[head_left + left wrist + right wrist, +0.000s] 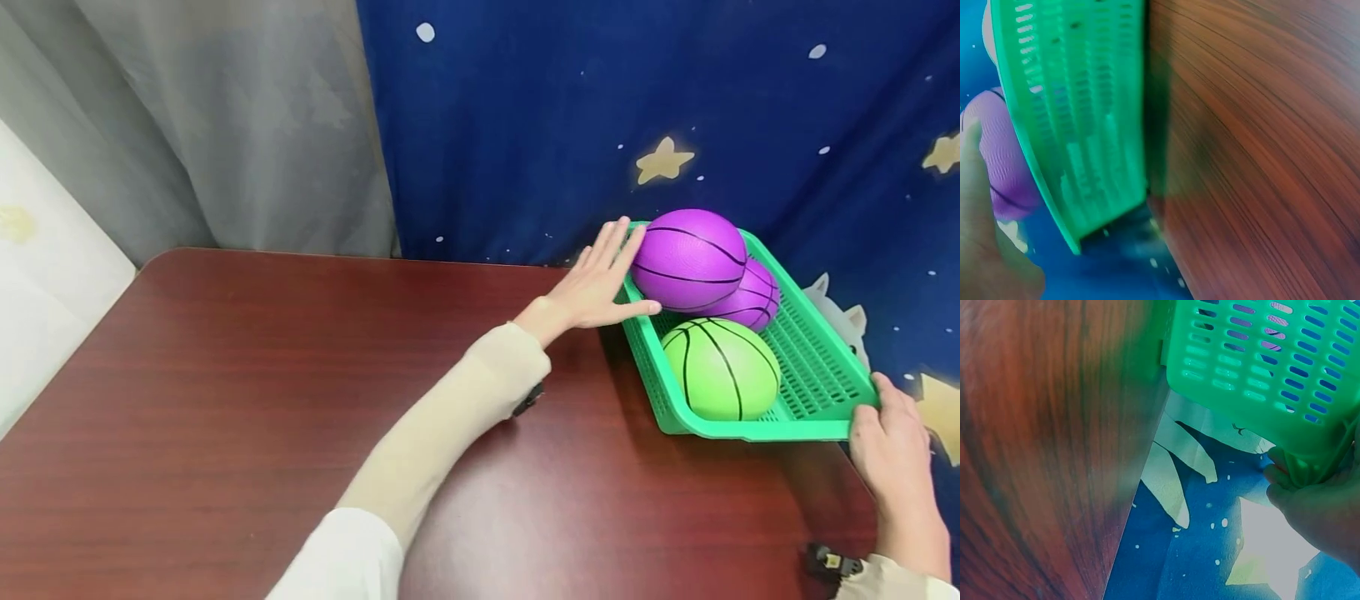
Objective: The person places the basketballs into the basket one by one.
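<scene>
A green plastic basket (787, 430) with slotted walls stands at the table's right end, its right part reaching past the table edge. In it lie a large purple ball (690, 258), a second purple ball (759, 293) partly hidden behind it, and a lime-green ball (723, 371), all with black basketball lines. My left hand (596, 283), fingers straight and spread, lies against the basket's left rim beside the large purple ball. My right hand (892, 450) grips the near right corner; in the right wrist view its thumb and fingers curl round the green rim (1310, 472).
The dark red-brown wooden table (300, 400) stretches to the left. Behind it hang a grey curtain (262, 125) and a blue curtain (525, 125) with stars. A grey animal figure (836, 317) shows on the curtain behind the basket.
</scene>
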Demonstrator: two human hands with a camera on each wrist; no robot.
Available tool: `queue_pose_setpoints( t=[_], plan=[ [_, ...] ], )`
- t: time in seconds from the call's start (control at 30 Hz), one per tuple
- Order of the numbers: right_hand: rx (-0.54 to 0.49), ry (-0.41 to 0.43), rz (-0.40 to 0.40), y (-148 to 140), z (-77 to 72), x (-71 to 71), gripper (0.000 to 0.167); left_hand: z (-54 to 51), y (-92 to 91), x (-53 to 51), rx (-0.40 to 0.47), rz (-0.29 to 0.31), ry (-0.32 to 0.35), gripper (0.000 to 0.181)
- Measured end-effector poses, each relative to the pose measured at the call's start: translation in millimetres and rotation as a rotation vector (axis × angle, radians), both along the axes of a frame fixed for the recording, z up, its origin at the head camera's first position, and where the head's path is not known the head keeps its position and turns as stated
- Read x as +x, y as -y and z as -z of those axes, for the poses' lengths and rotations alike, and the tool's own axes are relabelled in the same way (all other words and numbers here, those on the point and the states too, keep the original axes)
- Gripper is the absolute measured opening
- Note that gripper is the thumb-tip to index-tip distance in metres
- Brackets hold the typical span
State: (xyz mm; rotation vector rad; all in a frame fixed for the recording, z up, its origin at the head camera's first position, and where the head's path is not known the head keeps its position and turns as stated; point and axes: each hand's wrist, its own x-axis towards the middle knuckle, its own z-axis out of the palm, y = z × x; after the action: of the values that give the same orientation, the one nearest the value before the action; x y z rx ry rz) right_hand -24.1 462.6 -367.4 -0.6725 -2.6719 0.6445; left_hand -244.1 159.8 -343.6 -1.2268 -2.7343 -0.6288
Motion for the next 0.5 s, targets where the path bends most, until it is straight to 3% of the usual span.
queue_pose_setpoints(
  t=[0.13, 0.27, 0.5],
  plan=[
    [-0.004, -0.006, -0.005, 3.7, -1.7, -5.0, 0.056, 6.2, 37.3, -4.1, -0.076, 0.028, -0.097, 0.098],
    [-0.001, 0.004, 0.006, 4.9, -1.9, -5.1, 0.056, 10.6, 74.2, -1.0, -0.171, 0.085, -0.215, 0.092],
    [0.01, 0.008, 0.002, 0.4, -2.3, 0.6, 0.057, 23.7, 142.9, 22.9, -0.257, 0.241, -0.336, 0.088]
  ],
)
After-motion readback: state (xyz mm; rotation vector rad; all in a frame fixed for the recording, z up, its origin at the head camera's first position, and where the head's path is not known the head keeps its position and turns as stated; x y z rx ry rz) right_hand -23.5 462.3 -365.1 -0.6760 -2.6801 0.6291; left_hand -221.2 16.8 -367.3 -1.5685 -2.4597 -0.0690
